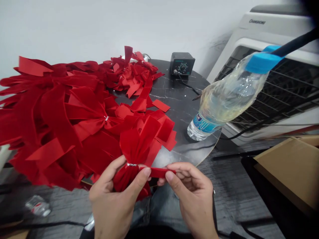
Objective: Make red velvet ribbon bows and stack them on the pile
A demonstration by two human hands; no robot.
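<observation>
A red velvet bow (137, 142), gathered in the middle by a silvery tie, is gripped in my left hand (117, 196), with the thumb also pressing on one end of a narrow red strip (159, 172). Thumb and fingers of my right hand (191, 196) pinch the strip's other end, so it stretches level between both hands. Whether the strip is joined to the bow is hidden by my left thumb. Just beyond my hands spreads a large pile of red bows (50, 116), one of them showing a silvery tie (106, 118) at its centre.
The pile covers much of a round black marble-patterned table (171, 93). A blue-capped plastic bottle (224, 96) stands at its right edge, near a black control box with a dial (183, 63). Right of it are a white appliance (269, 59) and a cardboard box (291, 166). A small bottle (38, 205) lies lower left.
</observation>
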